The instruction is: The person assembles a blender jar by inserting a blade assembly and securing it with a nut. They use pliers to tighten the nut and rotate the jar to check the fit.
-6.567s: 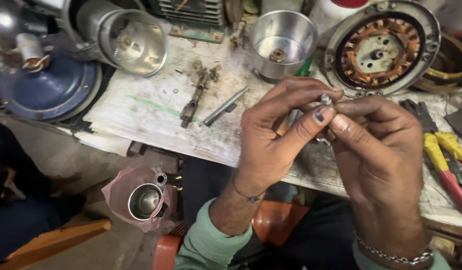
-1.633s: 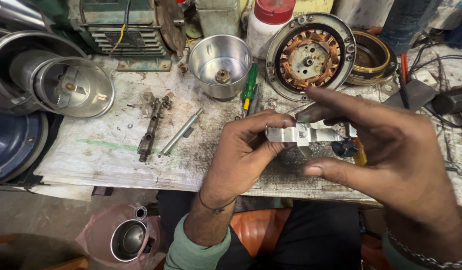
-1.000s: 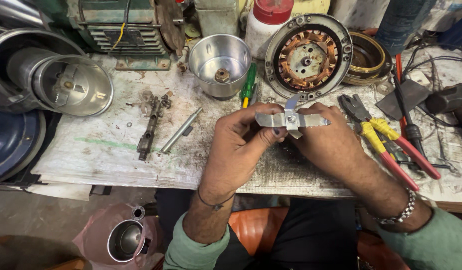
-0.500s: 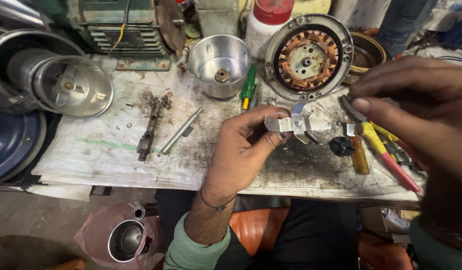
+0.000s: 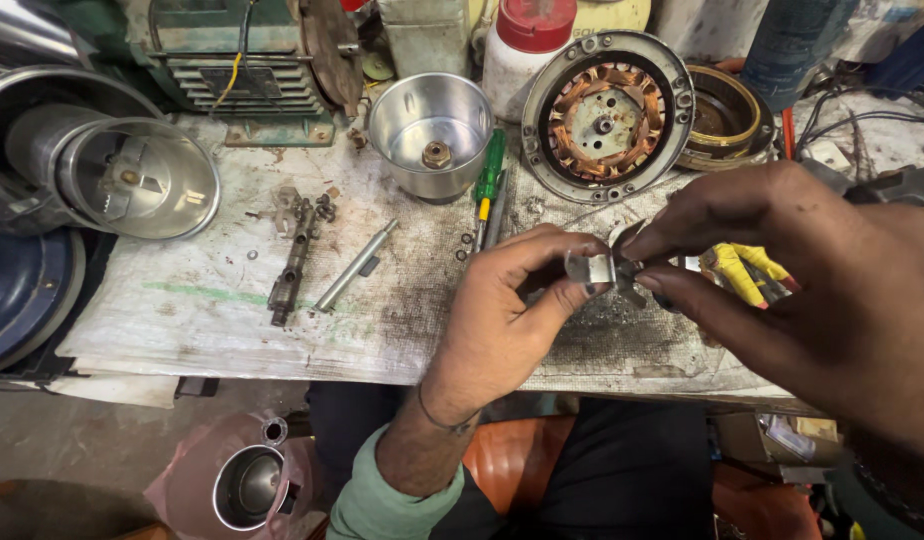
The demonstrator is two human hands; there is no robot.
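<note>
1. Head view: a small metal blade piece (image 5: 594,268) is pinched between the thumb and fingers of the left hand (image 5: 502,320), above the worktable (image 5: 232,320), near the centre of the picture.

2. The right hand (image 5: 812,290), which half a second ago was lifted away towards 2 o'clock, is now brought back; its fingertips (image 5: 642,243) are closed on the right end of the same piece, so the part is gripped from both sides.

3. The piece itself is held at almost the same spot as before, while the flat bar seen a second ago is now mostly covered by the fingers.

4. From this return of the second hand, it is judged that the fitting or turning of a small part on the piece is being resumed; the part under the fingertips cannot be made out.

5. At 12 o'clock from the hands, a motor stator with copper windings (image 5: 607,118) is seen; at 11 o'clock, a steel cup (image 5: 430,120) and a green screwdriver (image 5: 490,185).

6. At 3 o'clock, yellow-handled pliers (image 5: 747,270) are partly hidden by the right hand; at 9 o'clock, a steel rod (image 5: 354,267) is lying.
</note>
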